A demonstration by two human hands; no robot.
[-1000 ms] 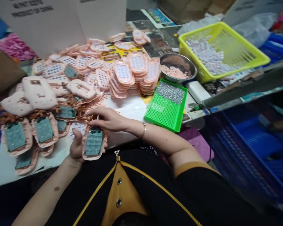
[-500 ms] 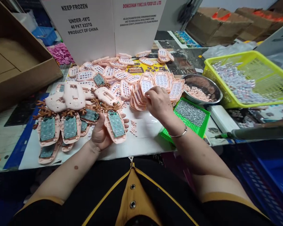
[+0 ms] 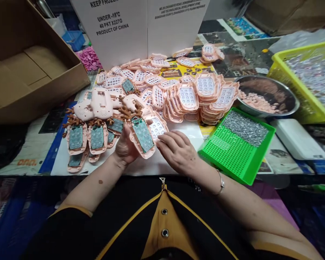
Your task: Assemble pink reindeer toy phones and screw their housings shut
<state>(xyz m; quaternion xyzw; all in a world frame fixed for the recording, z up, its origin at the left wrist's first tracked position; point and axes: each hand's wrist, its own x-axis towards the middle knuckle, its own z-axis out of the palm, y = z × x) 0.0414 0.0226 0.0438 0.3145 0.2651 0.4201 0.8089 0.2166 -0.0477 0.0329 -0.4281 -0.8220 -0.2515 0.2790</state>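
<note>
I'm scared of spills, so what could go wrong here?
The green perforated plastic tray of tiny silver metal pieces reaches the edge of the patterned table; a knock might spill them. The leaning stack of pink plastic shells could slide if bumped. The pink shell with a teal panel might slip from the left grip.

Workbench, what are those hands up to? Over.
Left hand: holding green-board shell. Right hand: gripping keypad shell by its edge. Nearby: stacked shells beyond, green tray to the right.
</note>
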